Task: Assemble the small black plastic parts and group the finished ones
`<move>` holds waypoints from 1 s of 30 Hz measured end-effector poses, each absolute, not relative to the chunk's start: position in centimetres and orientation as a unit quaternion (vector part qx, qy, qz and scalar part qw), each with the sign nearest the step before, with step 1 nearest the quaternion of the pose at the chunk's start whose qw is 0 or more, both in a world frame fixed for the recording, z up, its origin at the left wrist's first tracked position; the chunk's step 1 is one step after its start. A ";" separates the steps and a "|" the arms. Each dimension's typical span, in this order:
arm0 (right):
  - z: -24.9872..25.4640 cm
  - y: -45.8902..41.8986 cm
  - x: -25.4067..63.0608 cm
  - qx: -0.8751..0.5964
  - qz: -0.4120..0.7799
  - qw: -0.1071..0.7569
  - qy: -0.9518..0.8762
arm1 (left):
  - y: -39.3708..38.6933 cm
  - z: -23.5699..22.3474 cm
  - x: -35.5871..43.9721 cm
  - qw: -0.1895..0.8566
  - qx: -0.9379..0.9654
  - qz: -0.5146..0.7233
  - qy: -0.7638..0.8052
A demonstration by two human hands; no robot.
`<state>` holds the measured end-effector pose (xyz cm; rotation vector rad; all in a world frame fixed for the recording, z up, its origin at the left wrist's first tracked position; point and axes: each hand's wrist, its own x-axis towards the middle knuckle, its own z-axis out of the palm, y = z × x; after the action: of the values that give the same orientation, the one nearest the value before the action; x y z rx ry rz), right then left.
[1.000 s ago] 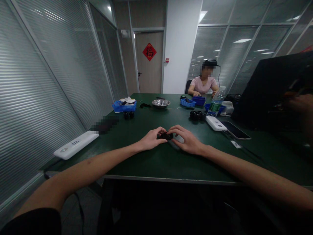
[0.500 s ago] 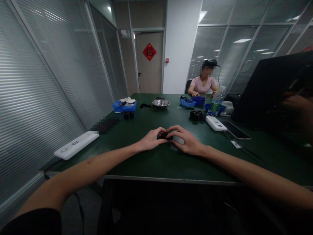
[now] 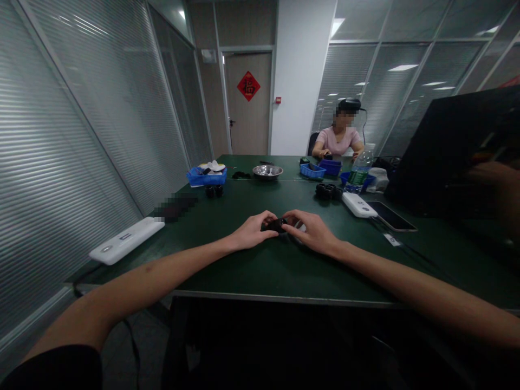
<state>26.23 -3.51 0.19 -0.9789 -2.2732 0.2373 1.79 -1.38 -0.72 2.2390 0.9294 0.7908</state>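
Over the near part of the green table, my left hand (image 3: 255, 230) is closed around the left end of a small black rounded piece (image 3: 278, 225). Its exact kind is not clear. My right hand (image 3: 312, 232) is curled at the piece's right end, thumb and fingertips against it. Under the right palm a small whitish thing (image 3: 301, 228) shows in part; the fingers hide the rest, and I cannot tell whether it is held or lies on the table.
On the green table (image 3: 244, 276) are a metal bowl (image 3: 267, 173), a blue basket (image 3: 207, 176), black round pieces (image 3: 328, 192), a water bottle (image 3: 359, 172), a white power bank (image 3: 359, 206) and a phone (image 3: 390, 215). A dark screen (image 3: 450, 146) stands right. Another person (image 3: 339, 140) sits opposite.
My right hand's fingers have drawn back and curled at the right end, so more of the black piece shows. My left hand stays in place. The person opposite now holds something dark.
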 end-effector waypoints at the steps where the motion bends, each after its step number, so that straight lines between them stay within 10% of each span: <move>1: 0.3 -3.6 26.2 -0.369 0.092 0.321 -0.867 | -1.4 -0.7 1.8 0.292 0.840 0.296 0.349; 30: 0.3 -3.8 26.0 -0.261 0.080 0.328 -0.904 | -1.5 -0.6 1.8 0.289 0.841 0.297 0.349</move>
<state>26.05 -3.85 0.33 -0.6836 -2.3671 0.2083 1.77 -1.49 -0.63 2.2437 0.9320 0.7915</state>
